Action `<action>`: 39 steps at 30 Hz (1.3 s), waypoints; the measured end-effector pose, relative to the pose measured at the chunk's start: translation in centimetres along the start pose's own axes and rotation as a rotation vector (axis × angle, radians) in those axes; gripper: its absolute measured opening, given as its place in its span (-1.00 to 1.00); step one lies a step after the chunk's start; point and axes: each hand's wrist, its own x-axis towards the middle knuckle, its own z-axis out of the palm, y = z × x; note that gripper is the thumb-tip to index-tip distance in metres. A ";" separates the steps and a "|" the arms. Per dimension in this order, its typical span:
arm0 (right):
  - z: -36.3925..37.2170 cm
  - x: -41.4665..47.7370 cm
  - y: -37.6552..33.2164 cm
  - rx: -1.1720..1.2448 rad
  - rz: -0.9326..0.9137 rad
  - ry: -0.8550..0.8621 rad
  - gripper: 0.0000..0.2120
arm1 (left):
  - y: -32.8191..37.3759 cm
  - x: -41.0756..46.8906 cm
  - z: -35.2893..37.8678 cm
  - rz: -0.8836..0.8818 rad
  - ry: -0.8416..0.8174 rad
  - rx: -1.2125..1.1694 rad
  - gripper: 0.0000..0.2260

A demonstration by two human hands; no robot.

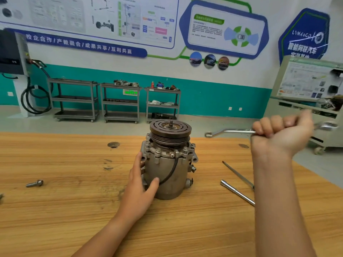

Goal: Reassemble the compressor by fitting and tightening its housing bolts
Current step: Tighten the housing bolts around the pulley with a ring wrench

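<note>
A grey metal compressor (167, 173) stands upright on the wooden workbench (74, 210), its dark pulley (170, 127) on top and several bolts seated around its upper flange. My left hand (142, 184) grips the compressor's left side, thumb across the front by a black cable. My right hand (278, 138) is raised to the right of the compressor, fist closed around a silver spanner (232, 131) held roughly level in the air, ring end pointing left. One loose bolt (35, 183) lies on the bench far left.
A thin screwdriver (238, 175) and a socket extension bar (237, 191) lie on the bench right of the compressor. Grey tool carts (120, 101) stand along the teal back wall. A training stand on casters (306, 101) is beyond the bench's right edge.
</note>
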 end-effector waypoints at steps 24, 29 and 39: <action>-3.7 2.0 3.5 0.102 0.167 0.100 -0.44 | -0.1 0.1 0.0 -0.011 0.014 -0.032 -0.20; -2.9 2.3 4.5 0.069 0.145 0.082 -0.42 | 0.1 0.0 0.0 -0.006 0.010 -0.035 -0.21; -3.0 1.8 5.2 0.025 0.153 0.057 -0.39 | -0.2 0.0 0.1 0.003 0.019 -0.031 -0.22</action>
